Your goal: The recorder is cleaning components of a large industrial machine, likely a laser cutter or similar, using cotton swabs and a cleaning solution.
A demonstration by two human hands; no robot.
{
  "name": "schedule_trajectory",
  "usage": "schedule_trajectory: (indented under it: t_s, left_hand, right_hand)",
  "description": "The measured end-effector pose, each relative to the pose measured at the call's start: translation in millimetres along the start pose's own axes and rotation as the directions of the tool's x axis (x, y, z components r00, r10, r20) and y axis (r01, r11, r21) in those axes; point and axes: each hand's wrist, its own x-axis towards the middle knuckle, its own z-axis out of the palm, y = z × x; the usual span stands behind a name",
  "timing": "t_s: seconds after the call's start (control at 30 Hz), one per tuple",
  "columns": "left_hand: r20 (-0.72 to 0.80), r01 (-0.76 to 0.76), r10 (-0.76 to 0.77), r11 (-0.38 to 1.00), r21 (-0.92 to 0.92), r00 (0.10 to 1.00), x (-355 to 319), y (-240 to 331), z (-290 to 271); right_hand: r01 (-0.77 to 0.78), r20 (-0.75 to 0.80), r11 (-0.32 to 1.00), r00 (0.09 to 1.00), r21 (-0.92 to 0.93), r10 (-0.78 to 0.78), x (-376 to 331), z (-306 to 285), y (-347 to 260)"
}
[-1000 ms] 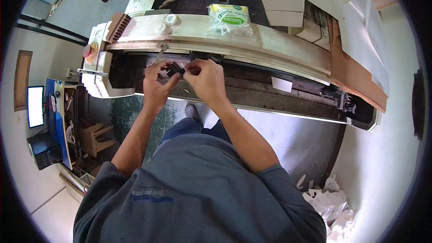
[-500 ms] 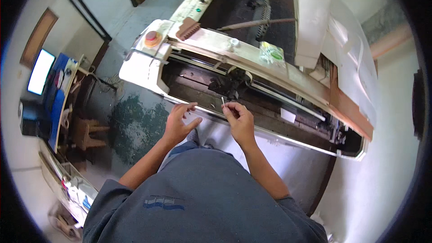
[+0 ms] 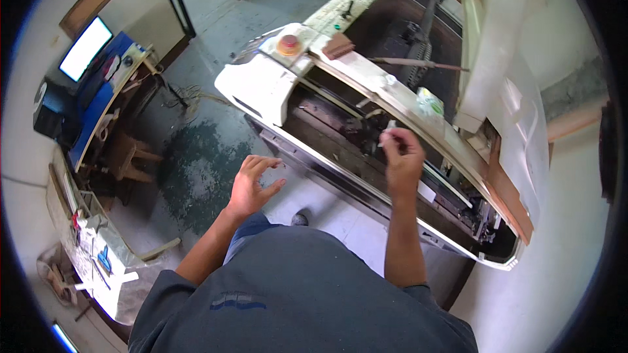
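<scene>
My right hand (image 3: 404, 160) is raised over the open front trough of a large white machine (image 3: 252, 88). Its fingertips pinch a small white cotton swab (image 3: 391, 125). Just beyond the fingers lies a dark carriage (image 3: 373, 127) on the machine's rail, partly hidden by them. My left hand (image 3: 248, 186) hovers outside the machine's front edge, fingers apart and with nothing in it. On the ledge past my right hand rest a clear bag of cotton swabs (image 3: 429, 103) and a small white container (image 3: 388, 81).
A brown brush (image 3: 337, 46) and a red-topped knob on a yellow base (image 3: 289, 44) sit at the ledge's left end. A wooden stick (image 3: 418, 63) spans the dark bed. At the left stand a desk with a lit monitor (image 3: 86, 49) and a wooden stool (image 3: 133, 157).
My right hand has moved right and farther over the trough with the cotton swab. My left hand stays open. The view has shifted, so the machine sits farther right.
</scene>
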Motion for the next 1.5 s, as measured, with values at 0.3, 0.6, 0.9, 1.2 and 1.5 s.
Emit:
schedule_trajectory:
  t_s: [0.3, 0.6, 0.9, 1.2, 1.5]
  left_hand:
    - [-0.044, -0.013, 0.012, 1.000, -0.017, 0.999, -2, -85, -111]
    - [0.012, 0.130, -0.130, 0.979, -0.159, 0.991, 20, -174, -273]
    - [0.242, 0.126, -0.113, 0.991, -0.038, 0.964, 94, -266, -352]
    - [0.403, 0.090, -0.080, 0.996, -0.004, 0.912, 266, -337, -397]
    - [0.311, 0.158, -0.117, 0.981, -0.111, 0.943, 439, -395, -411]
  right_hand:
    - [0.102, -0.115, 0.971, 0.990, 0.216, -0.078, -17, 114, -56]
    - [-0.044, 0.110, 0.989, 0.993, 0.144, 0.028, -69, 348, -86]
    - [-0.231, 0.431, 0.968, 0.867, -0.094, 0.249, -59, 497, -89]
    - [-0.270, 0.346, 0.961, 0.898, -0.057, 0.272, 65, 602, -61]
    - [-0.357, 0.218, 0.931, 0.917, 0.077, 0.334, 192, 653, -82]
